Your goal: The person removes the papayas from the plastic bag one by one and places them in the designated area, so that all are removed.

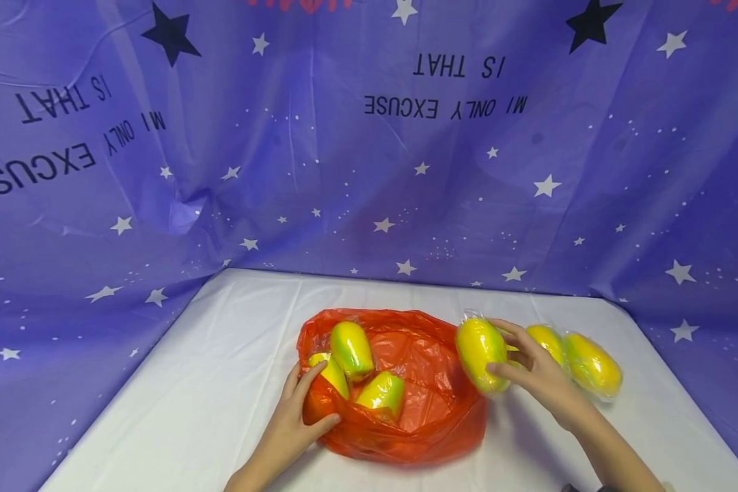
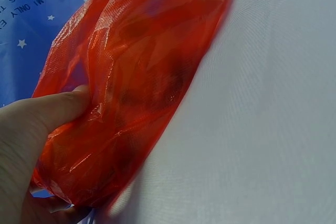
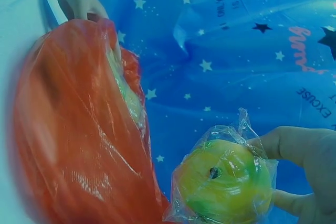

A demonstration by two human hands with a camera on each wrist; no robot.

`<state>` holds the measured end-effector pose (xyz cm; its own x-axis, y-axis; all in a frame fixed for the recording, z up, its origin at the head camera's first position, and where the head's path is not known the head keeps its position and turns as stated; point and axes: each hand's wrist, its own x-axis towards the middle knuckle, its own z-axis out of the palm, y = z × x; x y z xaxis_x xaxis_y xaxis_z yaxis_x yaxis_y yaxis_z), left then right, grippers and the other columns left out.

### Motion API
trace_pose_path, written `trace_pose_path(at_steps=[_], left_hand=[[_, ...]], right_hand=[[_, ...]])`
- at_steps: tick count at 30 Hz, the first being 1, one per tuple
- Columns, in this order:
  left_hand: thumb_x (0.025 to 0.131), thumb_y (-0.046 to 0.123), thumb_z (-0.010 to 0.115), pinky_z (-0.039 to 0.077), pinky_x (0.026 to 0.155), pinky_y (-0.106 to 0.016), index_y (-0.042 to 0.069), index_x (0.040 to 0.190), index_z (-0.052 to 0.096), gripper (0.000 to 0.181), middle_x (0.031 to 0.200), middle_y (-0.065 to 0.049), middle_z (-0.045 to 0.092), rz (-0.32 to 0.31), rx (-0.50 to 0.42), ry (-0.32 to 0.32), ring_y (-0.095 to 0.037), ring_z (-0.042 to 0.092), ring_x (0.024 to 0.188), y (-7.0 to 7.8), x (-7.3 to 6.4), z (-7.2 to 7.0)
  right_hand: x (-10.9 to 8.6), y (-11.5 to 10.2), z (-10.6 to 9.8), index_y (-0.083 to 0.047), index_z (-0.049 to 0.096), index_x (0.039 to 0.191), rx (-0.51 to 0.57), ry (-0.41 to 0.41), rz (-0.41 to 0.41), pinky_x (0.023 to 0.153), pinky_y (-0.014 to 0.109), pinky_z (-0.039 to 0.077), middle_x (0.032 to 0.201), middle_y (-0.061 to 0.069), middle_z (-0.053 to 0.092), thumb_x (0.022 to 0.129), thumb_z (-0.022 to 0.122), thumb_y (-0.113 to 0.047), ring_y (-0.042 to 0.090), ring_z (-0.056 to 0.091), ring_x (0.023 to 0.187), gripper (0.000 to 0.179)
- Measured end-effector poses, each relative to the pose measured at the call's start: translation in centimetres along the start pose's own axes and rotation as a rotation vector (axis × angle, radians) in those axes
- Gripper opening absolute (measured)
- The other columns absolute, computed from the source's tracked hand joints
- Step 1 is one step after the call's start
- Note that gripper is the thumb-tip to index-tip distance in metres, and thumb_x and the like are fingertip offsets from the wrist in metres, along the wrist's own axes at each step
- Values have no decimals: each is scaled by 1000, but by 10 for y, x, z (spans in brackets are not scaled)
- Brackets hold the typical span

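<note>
A red plastic bag [image 1: 430,430] sits with its mouth spread wide on the table. Inside it, toward the left, lie several yellow-green mangoes [image 1: 352,350] in clear wrap. My left hand [image 1: 292,417] grips the bag's left side, with the thumb [image 2: 68,106] pressed on the outer film in the left wrist view. Over the bag's right rim, my right hand [image 1: 538,369] holds a wrapped mango [image 1: 481,355] between thumb and fingers. The right wrist view shows the dark-spotted end of this mango [image 3: 223,182], beside the bag [image 3: 79,129].
More wrapped mangoes [image 1: 592,364] lie on the table to the right, partly behind my right hand. A white cloth covers the table [image 1: 221,369]. Purple-blue star-printed curtains [image 1: 344,171] hang at the back and both sides.
</note>
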<state>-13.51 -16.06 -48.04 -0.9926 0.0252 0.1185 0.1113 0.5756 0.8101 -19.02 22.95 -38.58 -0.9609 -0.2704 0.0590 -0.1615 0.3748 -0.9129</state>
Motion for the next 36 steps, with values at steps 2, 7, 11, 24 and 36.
trace_pose_path(at_steps=[2,7,11,24,36], left_hand=[[77,48,78,26,100,-70,29,147,39,83,156,-25,10,0,2,0,-51,22,136,0,0,0],[77,50,77,27,100,-70,30,147,39,82,156,-25,11,4,5,-1,-51,23,136,-1,0,0],[77,50,77,27,100,-70,30,147,39,82,156,-24,11,8,7,-1,-51,23,136,-1,0,1],[77,49,78,26,100,-70,28,147,39,82,156,-25,11,9,12,1,-51,23,136,0,1,0],[77,51,77,28,100,-70,30,147,39,82,156,-25,11,15,27,5,-51,24,136,-1,0,1]], right_hand=[[-3,1,-3,-19,36,147,-8,6,17,87,44,49,141,21,39,89,69,-21,41,48,120,67],[-10,3,-9,-21,34,149,-28,18,51,91,55,47,146,23,34,90,68,-23,49,40,126,68],[-17,6,-12,-18,34,149,-47,29,53,92,57,46,145,23,33,90,68,-23,51,39,126,68],[-33,20,-17,-14,29,150,-60,42,128,90,59,46,149,27,27,91,67,-22,52,38,126,71],[-46,30,-15,-11,29,150,-89,34,151,87,50,49,144,27,35,91,68,-20,47,46,121,71]])
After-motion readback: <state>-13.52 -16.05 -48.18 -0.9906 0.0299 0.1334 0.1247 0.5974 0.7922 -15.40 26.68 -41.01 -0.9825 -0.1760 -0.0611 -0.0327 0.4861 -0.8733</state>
